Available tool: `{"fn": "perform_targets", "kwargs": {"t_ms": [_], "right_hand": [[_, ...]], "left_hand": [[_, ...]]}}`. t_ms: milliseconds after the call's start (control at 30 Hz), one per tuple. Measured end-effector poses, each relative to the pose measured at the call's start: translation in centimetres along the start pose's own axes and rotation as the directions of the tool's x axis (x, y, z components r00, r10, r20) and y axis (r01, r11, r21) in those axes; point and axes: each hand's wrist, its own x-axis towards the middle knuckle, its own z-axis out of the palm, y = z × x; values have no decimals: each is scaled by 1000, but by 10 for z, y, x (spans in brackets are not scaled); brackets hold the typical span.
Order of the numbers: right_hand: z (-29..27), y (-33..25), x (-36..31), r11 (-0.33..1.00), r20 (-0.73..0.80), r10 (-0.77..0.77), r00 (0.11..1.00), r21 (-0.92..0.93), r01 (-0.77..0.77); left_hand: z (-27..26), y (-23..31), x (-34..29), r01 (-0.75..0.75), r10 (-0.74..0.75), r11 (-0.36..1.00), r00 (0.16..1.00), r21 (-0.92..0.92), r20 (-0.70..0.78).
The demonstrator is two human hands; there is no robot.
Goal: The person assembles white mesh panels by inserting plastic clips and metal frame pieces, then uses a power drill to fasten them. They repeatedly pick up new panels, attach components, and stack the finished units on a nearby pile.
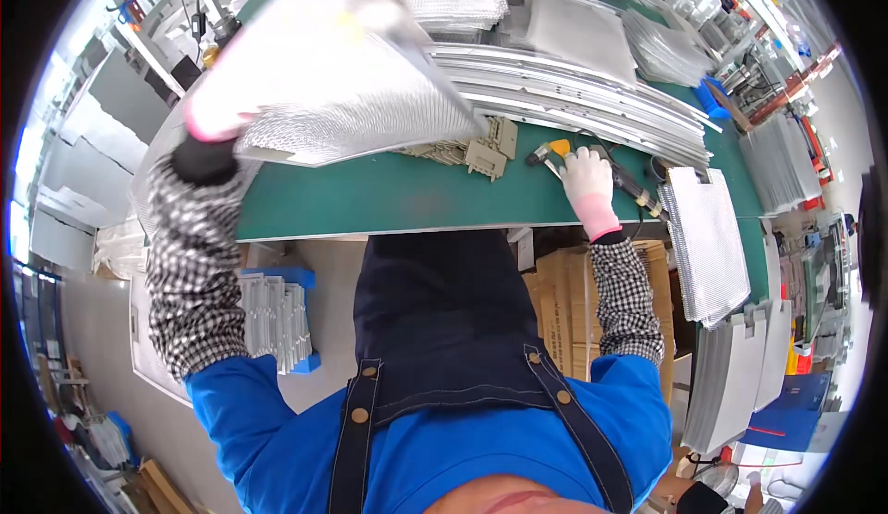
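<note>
My left hand (222, 107), in a white glove with a pink cuff, is raised at the left and smeared by motion. It holds a silver mesh panel (351, 111) tilted over the green workbench; the glove and the panel's far part blur into white, so the fingers do not show clearly. My right hand (587, 179), gloved too, rests at the bench's front right with its fingers curled over a black power screwdriver (635, 188). A yellow part of that tool and a dark knob show beside the fingertips. Several beige plastic brackets (488, 150) lie between the panel and my right hand.
Long metal strips (573, 98) lie across the green bench (398, 201). Behind them stand stacks of mesh panels (578, 33). More mesh panels (708, 246) overhang the right edge. Cardboard (562, 306) sits under the bench; a blue-ended rack of panels (276, 320) stands lower left.
</note>
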Motion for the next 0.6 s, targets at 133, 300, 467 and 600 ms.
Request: {"fn": "perform_targets", "kwargs": {"t_ms": [133, 300, 467, 600], "right_hand": [[35, -20, 2, 988, 79, 55, 995, 143, -66], [33, -37, 2, 831, -19, 175, 984, 538, -137], [-115, -100, 1, -479, -58, 217, 974, 863, 158], [-153, -158, 10, -618, -8, 124, 992, 782, 83]], "left_hand": [[100, -37, 25, -168, 137, 978, 965, 122, 226], [161, -10, 22, 398, -206, 816, 878, 419, -432], [185, -3, 15, 608, -161, 679, 670, 411, -725], [191, -7, 16, 645, -232, 663, 660, 380, -714]]}}
